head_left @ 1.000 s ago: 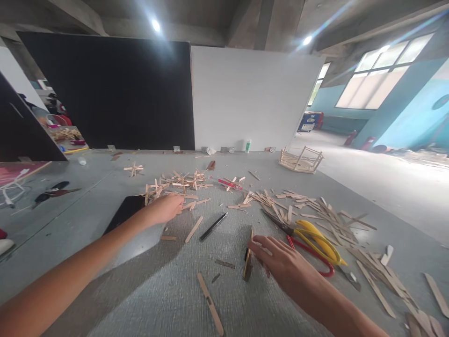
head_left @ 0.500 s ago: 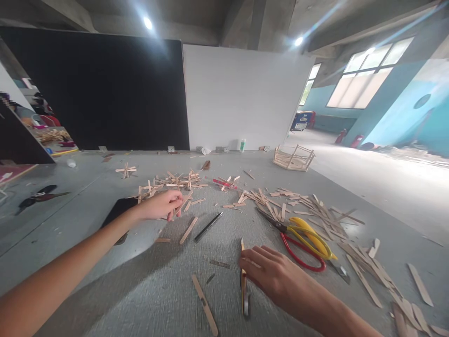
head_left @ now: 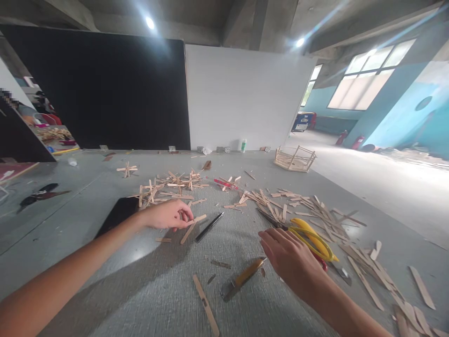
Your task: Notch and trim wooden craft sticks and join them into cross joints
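Observation:
My left hand [head_left: 171, 214] is closed on a wooden craft stick [head_left: 199, 219], pinched between thumb and fingers. The held stick crosses above another craft stick [head_left: 187, 235] lying on the table, with a black pen [head_left: 209, 226] just to the right. My right hand [head_left: 286, 250] is empty, its fingers stretched out above the table, partly covering the scissors [head_left: 310, 236] with yellow and red handles. Left of that hand, a yellow utility knife [head_left: 245, 274] lies at a slant. A notched craft stick [head_left: 206, 306] rests near the front.
Loose craft sticks [head_left: 375, 267] spread across the right side, and more lie in a pile [head_left: 178, 180] farther back. A dark phone-like slab [head_left: 115, 215] sits under my left forearm. A hexagonal stick frame [head_left: 294, 159] stands at the back right, a small bottle [head_left: 243, 145] by the white panel.
My right hand has let go of the utility knife and moved right and forward toward the scissors; the knife now lies turned. My left hand has shifted slightly right and nearer with its stick.

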Available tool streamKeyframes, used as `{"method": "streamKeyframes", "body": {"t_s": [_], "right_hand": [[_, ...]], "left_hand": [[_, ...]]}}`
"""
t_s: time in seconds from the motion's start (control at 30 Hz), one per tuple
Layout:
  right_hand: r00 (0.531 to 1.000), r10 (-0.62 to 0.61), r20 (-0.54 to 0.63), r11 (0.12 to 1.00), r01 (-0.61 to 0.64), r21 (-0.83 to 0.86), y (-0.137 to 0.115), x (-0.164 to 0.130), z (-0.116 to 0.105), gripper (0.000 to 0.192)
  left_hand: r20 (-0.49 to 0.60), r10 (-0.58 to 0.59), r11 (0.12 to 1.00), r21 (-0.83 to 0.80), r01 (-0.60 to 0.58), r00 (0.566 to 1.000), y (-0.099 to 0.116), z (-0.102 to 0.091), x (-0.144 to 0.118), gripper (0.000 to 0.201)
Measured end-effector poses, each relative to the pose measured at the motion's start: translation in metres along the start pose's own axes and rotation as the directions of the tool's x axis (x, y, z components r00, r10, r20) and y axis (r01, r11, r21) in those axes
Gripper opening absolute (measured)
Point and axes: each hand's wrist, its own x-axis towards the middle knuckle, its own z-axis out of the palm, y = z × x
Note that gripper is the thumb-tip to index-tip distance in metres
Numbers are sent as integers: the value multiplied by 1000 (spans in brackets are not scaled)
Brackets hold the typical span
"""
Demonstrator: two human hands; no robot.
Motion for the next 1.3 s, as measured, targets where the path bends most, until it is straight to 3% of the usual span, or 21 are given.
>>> {"method": "streamKeyframes", "body": {"t_s": [0.13,0.2,0.33,0.5,0.6,0.7,0.8,0.93,1.07,1.3], "right_hand": [[999,17,51,1000,-17,7,-7,2,1,21],[998,17,65,1000,-17,3,-11,3,2,21],[996,18,85,1000,-18,0,-16,4,3,19],[997,19,76,1000,-21,19,-16,3,1,19],[998,13,57,1000,-14,24,-17,3,0,18],[999,2,42,1000,-3,30,-20,3,-1,17],[999,-14,31,999,12,44,-23,3,0,18],[999,-34,10,998,33,58,-23,3,5,23],[999,-51,-11,997,52,64,-22,2,8,26],[994,-89,-63,987,97,126,-22,1,10,35]], "left_hand": [[-267,101,991,111,-74,958,0,25,13,29],[-324,196,975,164,-148,925,3,41,25,31],[-291,379,906,312,-287,878,15,65,58,38],[-207,457,829,452,-330,865,30,72,84,42],[-165,477,794,503,-342,863,41,76,74,36],[-158,459,780,542,-312,874,51,85,48,26],[-166,417,775,579,-255,894,60,97,20,1],[-176,377,760,620,-195,910,70,107,-2,24],[-178,359,740,653,-163,916,69,109,-7,34],[-156,432,741,623,-251,888,71,121,-12,22]]}}
